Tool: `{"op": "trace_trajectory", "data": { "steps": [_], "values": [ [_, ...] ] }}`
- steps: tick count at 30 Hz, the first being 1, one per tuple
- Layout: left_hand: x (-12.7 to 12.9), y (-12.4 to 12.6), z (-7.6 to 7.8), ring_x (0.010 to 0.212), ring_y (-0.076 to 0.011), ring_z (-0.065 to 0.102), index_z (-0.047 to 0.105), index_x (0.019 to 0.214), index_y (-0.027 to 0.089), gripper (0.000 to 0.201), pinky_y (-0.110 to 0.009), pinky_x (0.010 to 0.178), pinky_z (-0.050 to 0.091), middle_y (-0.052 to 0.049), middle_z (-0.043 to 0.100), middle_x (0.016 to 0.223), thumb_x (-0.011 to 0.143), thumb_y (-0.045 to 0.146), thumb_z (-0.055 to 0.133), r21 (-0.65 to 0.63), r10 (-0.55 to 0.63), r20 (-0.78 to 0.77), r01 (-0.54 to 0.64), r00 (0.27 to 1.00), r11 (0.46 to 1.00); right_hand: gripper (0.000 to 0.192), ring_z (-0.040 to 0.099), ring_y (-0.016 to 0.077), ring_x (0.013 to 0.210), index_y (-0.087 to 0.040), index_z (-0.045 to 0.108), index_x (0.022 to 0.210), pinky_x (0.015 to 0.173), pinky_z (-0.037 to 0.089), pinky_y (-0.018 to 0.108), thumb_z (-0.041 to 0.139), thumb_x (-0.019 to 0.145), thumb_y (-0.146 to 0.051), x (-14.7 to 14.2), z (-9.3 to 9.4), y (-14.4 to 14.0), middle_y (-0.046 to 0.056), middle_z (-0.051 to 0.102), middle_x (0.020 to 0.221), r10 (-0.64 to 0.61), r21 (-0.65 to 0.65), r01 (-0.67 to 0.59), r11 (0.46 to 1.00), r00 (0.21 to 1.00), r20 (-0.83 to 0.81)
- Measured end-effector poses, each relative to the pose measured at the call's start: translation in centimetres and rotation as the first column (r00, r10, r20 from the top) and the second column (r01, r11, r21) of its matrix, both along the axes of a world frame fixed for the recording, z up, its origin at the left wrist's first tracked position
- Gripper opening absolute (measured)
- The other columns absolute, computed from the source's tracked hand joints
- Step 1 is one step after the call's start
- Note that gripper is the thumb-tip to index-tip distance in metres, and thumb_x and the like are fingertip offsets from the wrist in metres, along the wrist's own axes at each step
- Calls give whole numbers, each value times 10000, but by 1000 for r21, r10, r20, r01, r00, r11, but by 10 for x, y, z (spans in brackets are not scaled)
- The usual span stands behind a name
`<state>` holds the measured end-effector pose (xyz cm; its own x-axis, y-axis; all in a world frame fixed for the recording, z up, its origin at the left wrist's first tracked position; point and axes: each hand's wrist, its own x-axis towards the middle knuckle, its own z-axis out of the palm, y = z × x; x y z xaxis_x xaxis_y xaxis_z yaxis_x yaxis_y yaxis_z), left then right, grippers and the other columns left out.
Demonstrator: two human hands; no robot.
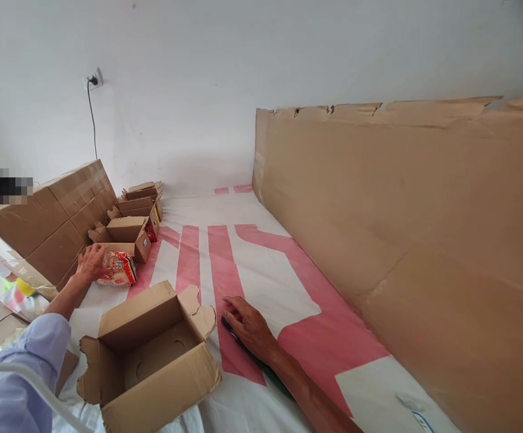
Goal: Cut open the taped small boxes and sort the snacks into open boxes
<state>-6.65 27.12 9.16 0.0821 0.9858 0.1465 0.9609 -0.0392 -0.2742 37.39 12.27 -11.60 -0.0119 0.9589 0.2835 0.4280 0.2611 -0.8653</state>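
At the left, my left hand (92, 263) is closed on the end of a red and clear plastic food packet (121, 269), which lies on the cloth-covered surface. Some of its fingertips are hidden by the packet. My right hand (250, 325) rests palm down with its fingers loosely bent and apart. Along its thumb side and under the wrist runs a long thin dark object with a black end (231, 329); its kind is not clear. Between my arms stands an open cardboard box (162, 385) with its flaps up and nothing inside.
Several small open cardboard boxes (128, 231) stand in a row beyond my left hand, along a low cardboard barrier (63, 210). A tall cardboard panel (406, 204) borders the right side. A pale cable (31, 379) crosses the lower left; a plugged-in socket (93, 79) is on the wall.
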Motion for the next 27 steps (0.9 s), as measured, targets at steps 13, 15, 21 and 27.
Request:
{"op": "trace_trajectory", "data": {
  "steps": [13,15,21,27],
  "values": [
    [36,41,-20,1490,-410,392,595,1442,293,562,-587,1078,484,-186,513,1556,904,400,718,33,66,37,-68,997,997,328,689,243,882,-232,683,1204,818,558,393,495,965,-355,0,-7,3,74,724,1040,-8,29,7,1000,999,37],
    [36,41,-15,1535,-412,338,567,1496,318,592,-630,1104,460,-174,475,1615,924,413,684,18,61,38,-62,997,998,336,690,246,893,-229,684,1213,825,557,394,501,963,-359,0,-8,3,77,725,1041,-6,39,5,999,999,45],
    [26,30,-2,1528,-380,389,613,1497,352,529,-599,1101,482,-140,488,1639,970,390,587,-14,26,42,-26,999,1000,333,696,245,884,-231,692,1211,825,559,392,523,958,-366,1,-3,1,77,732,1041,9,28,-11,1000,999,42],
    [18,33,4,1328,-356,607,794,1258,305,364,-463,1003,550,-134,731,1338,976,341,566,-21,-5,49,6,999,1000,351,700,254,902,-216,693,1213,836,564,401,513,960,-381,1,1,0,86,728,1047,12,17,-13,1000,999,42]
  ]
}}
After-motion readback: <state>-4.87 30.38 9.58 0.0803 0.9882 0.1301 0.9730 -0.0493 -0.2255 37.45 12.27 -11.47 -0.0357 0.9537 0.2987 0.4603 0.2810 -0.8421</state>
